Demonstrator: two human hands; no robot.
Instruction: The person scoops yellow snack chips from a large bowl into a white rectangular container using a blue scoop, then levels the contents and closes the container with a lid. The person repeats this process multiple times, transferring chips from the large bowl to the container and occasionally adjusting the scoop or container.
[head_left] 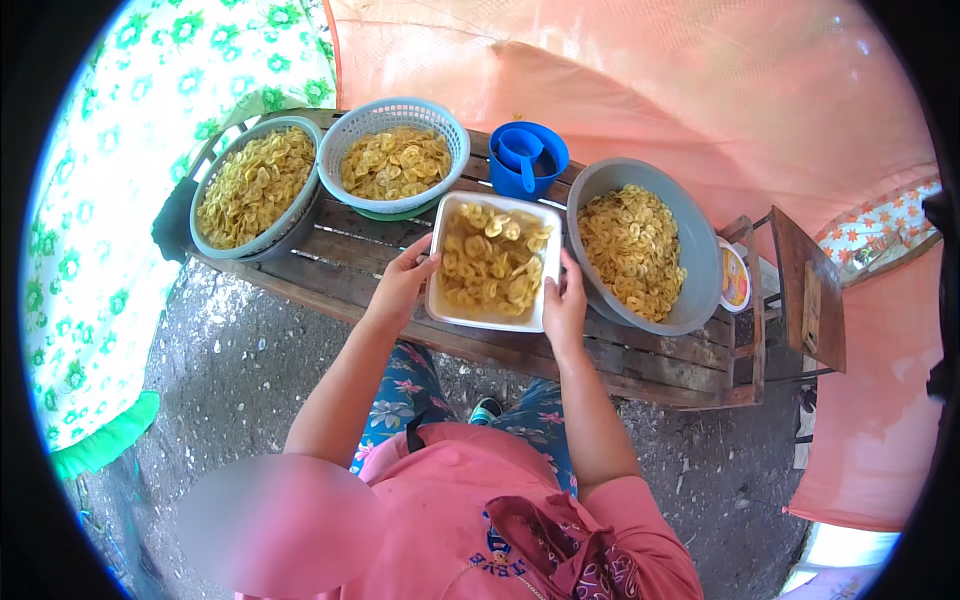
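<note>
Both of my hands hold a white square tub (487, 325) over the front part of a slatted wooden bench. Inside it lie thin round yellow-brown slices (492, 262) that look like banana chips, in what seems a brownish liquid. My left hand (405, 278) grips the tub's left wall, and my right hand (566, 303) grips the right wall with the thumb on the rim. Just right of my right hand stands a large grey basin (705, 265) of similar slices. Behind the tub, to the left, is a pale perforated basket (457, 150) with more slices.
The wooden bench (650, 372) also bears a grey-green basin (228, 247) of slices at far left and a blue bucket (545, 182) with a blue dipper (518, 148). A white round container (738, 292) and a wooden chair (808, 290) are at right. Orange sheeting (640, 70) hangs behind.
</note>
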